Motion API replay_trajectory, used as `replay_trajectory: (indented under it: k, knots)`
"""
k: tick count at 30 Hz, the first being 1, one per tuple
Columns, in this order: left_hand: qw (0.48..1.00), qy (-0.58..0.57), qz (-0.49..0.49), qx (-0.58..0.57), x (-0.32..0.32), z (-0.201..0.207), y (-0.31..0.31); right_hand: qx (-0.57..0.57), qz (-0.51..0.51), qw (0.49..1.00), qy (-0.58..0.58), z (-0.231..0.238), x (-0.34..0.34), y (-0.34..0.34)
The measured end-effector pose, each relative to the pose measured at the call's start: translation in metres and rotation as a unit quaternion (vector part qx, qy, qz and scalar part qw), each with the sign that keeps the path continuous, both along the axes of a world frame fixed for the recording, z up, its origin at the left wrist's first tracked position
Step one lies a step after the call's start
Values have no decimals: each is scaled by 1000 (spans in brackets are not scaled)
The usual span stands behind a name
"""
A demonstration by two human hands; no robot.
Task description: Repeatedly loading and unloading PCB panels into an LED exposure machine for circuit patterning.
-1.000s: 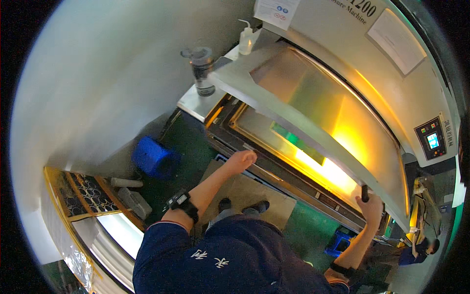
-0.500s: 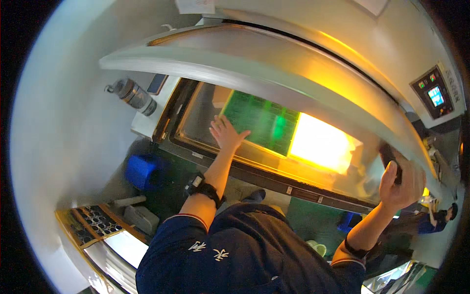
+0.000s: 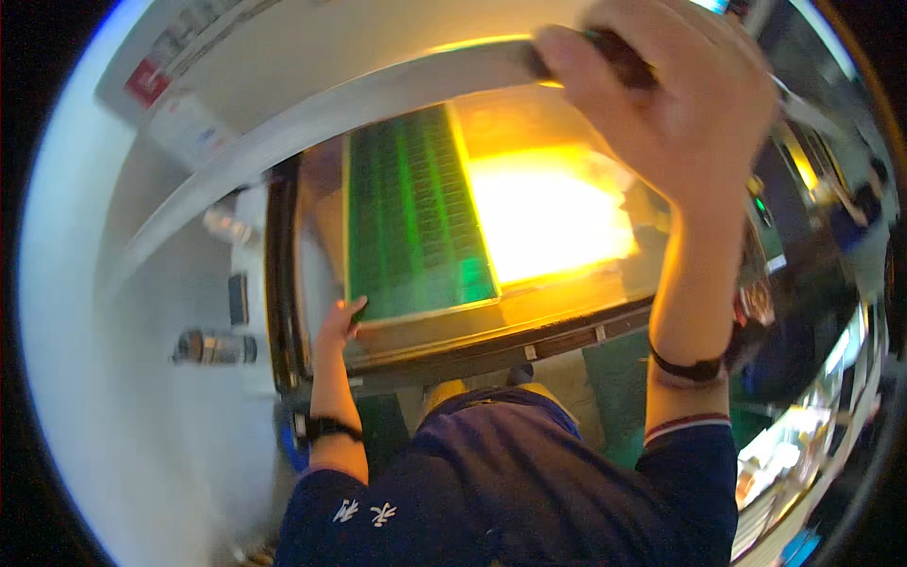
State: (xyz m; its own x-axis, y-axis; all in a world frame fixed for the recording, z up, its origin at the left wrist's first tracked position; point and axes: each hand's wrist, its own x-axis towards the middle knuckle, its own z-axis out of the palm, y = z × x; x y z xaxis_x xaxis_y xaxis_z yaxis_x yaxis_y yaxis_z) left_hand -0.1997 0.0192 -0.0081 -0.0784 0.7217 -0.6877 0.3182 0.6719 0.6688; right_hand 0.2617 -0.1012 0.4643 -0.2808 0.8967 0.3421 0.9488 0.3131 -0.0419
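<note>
Right hand (image 3: 675, 113) overhead, clenched round the dark handle (image 3: 605, 52) on the raised lid (image 3: 312, 123). Left hand (image 3: 338, 326) low, fingertips at the near left corner of the green panel (image 3: 416, 217); cannot tell whether pinching the edge or merely resting on it.

Panel lying flat on the bed (image 3: 567, 293) under the lid, left of the bright yellow glow (image 3: 553, 217), its long sides running away from the body and its near edge close to the bed's front rim.

To do this well, probably:
- Hold the handle in a full, firm fist and carry the lid's weight on that arm alone, so that nothing comes down on the left hand.
- Touch the panel by its edge or corner only, never its green face.
- Nudge from the corner with small pushes, sliding flat rather than lifting one end; a thin sheet like this likely flexes.
- Square the near edge to the front rim, then check the left side against the dark frame (image 3: 282, 274).
- Draw the left fingers fully clear of the bed before letting the lid move at all.
- Watch the glare: look at the panel's edges, not the glow.
</note>
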Motion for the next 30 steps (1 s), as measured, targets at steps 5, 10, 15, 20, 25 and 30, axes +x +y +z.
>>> replay_trajectory:
  k: [5, 10, 15, 20, 25, 30]
  knots:
    - [974, -207, -23, 92, 62, 9, -49, 547, -20, 837, 18, -102, -13, 20]
    - [946, -154, -195, 207, 64, 74, -82, 135, -319, 875, 338, -331, -29, -81]
    - [897, -259, -344, 97, -4, 94, -83, -87, -366, 472, 797, -414, -126, -222]
    - [772, -330, -541, 48, -10, 81, -113, -14, -382, 293, 876, -409, -225, -309]
    - [718, -283, -634, 52, 35, 66, -202, 241, -601, 393, 653, -445, -315, -449]
    - [667, -402, -616, -118, 48, 10, -294, 360, -697, 308, 539, -427, -426, -566]
